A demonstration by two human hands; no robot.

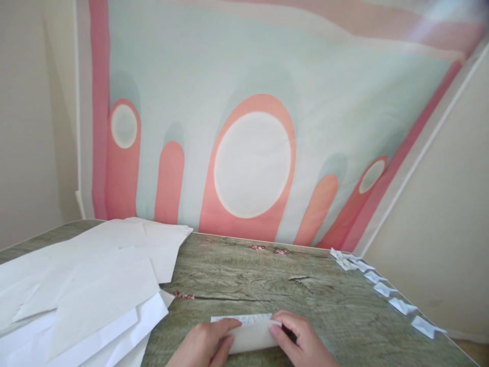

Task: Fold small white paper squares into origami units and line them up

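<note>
A folded sheet of white paper [252, 337] lies low in the head view, near the front of the wood-patterned table. Its back strip shows faint grey marks or print that I cannot read. My left hand [208, 342] grips the paper's left end between thumb and fingers. At the right end, my right hand [300, 339] pinches the edge with thumb and forefinger. Both hands are closed on the same piece, which spans the gap between them. The lower parts of both hands run out of the frame.
A spread pile of white paper sheets [110, 275] covers the table's left side. Several small folded paper pieces [403, 306] line the right edge. Behind the wood-patterned table [244, 275] hangs a patterned cloth [191, 102] in pale green and coral.
</note>
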